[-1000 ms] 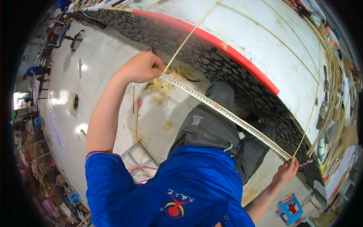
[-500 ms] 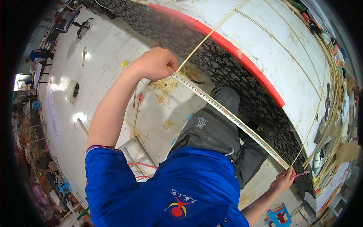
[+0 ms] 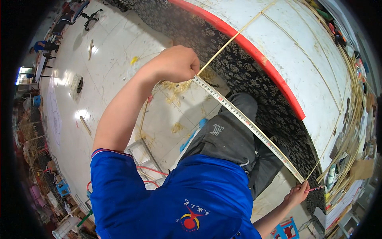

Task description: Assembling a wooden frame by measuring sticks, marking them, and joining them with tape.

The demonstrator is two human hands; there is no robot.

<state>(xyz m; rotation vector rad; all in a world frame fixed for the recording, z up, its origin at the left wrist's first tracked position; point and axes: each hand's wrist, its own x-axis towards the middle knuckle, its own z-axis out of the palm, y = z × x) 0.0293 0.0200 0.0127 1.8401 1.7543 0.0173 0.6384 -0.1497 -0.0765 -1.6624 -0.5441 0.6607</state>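
A tape measure (image 3: pixel 251 126) is stretched diagonally between my two hands, along a thin bamboo strip. My left hand (image 3: pixel 180 63) is closed on its upper left end; whatever else sits inside that fist is hidden. At the lower right end, my right hand (image 3: pixel 296 194) pinches the tape near a corner of the strips. A thin pink pen-like stick (image 3: pixel 315 188) also pokes out from its fingers. From both hands, strips of a light bamboo frame (image 3: pixel 227 43) run up over the white tabletop (image 3: pixel 292 47).
A red padded edge (image 3: pixel 254 57) curves along the table, above dark floral cloth (image 3: pixel 242 63). Many bamboo strips (image 3: pixel 355 89) lie at the table's far right. On the floor are wood shavings (image 3: pixel 175 89), a metal frame (image 3: pixel 144 153) and a blue stool (image 3: pixel 285 229).
The view has shifted slightly, so the table and my left hand appear farther right. Both hands keep their hold on the tape measure, which stays stretched.
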